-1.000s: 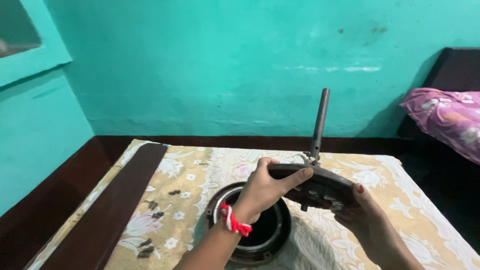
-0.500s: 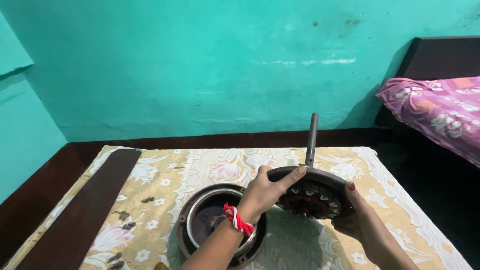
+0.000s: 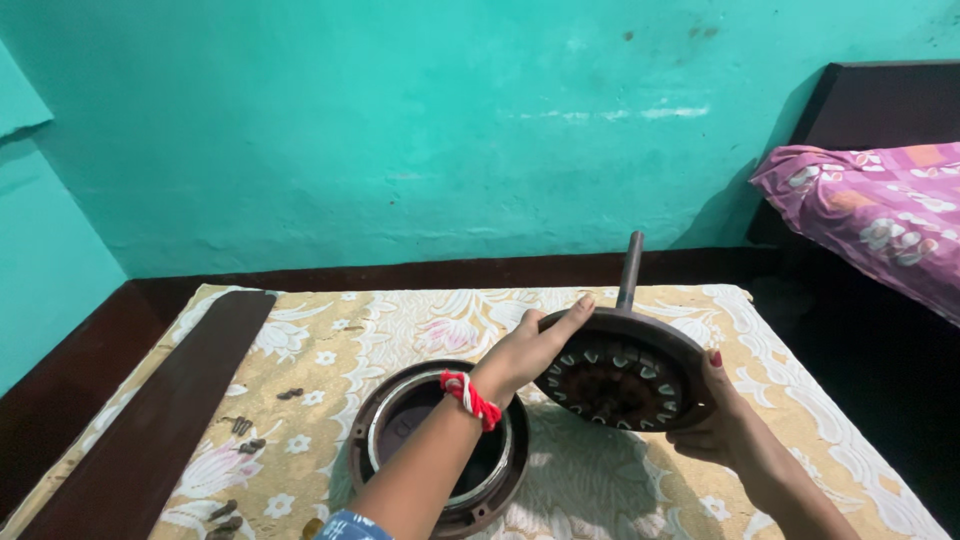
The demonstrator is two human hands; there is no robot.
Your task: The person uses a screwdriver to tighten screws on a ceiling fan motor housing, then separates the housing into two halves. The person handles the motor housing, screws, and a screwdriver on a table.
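A round dark motor cover with a ring of copper windings inside and a metal rod rising from its back is tilted so its inside faces me. My left hand, with a red thread at the wrist, grips its left rim. My right hand holds its lower right rim from below. Just left of it, a round dark housing with a bright inner ring lies open on the cloth, partly hidden by my left forearm.
A floral yellow cloth covers the surface. A long dark fan blade lies along its left side, with several small dark screws beside it. A teal wall stands behind, and a bed with a pink blanket is at right.
The motor cover has tilted further, showing more of its windings. My left hand's fingers have stretched along its upper rim. The view has shifted slightly.
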